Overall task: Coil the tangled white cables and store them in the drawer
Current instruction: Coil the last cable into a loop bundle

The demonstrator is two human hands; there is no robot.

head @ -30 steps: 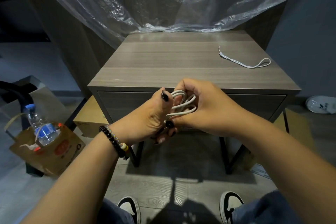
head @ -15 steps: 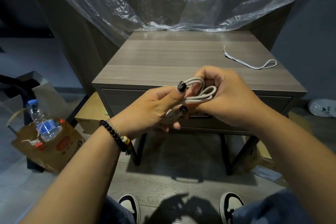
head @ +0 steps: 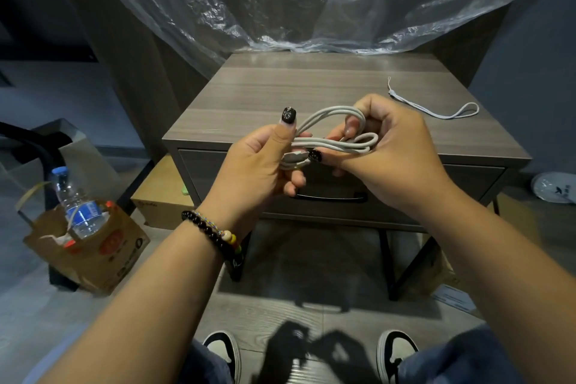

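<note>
A white cable (head: pixel 330 143), folded into several loops, is held in the air in front of the wooden nightstand (head: pixel 249 103). My left hand (head: pixel 258 165) pinches the left end of the loops between thumb and fingers. My right hand (head: pixel 396 153) curls round the right end of the loops. A second, thinner white cable (head: pixel 436 109) lies loose on the right part of the nightstand top. The drawer (head: pixel 405 196) below the top is closed; its dark handle (head: pixel 330 196) shows beneath my hands.
Clear plastic sheeting (head: pixel 296 3) hangs behind the nightstand. A brown paper bag (head: pixel 93 246) with a water bottle (head: pixel 78 206) stands on the floor at the left. A cardboard box (head: pixel 162 196) sits left of the nightstand. My shoes (head: pixel 224 349) are at the bottom edge.
Both hands have lifted the looped cable from drawer height to the level of the nightstand top. The loops have been drawn out longer between the hands.
</note>
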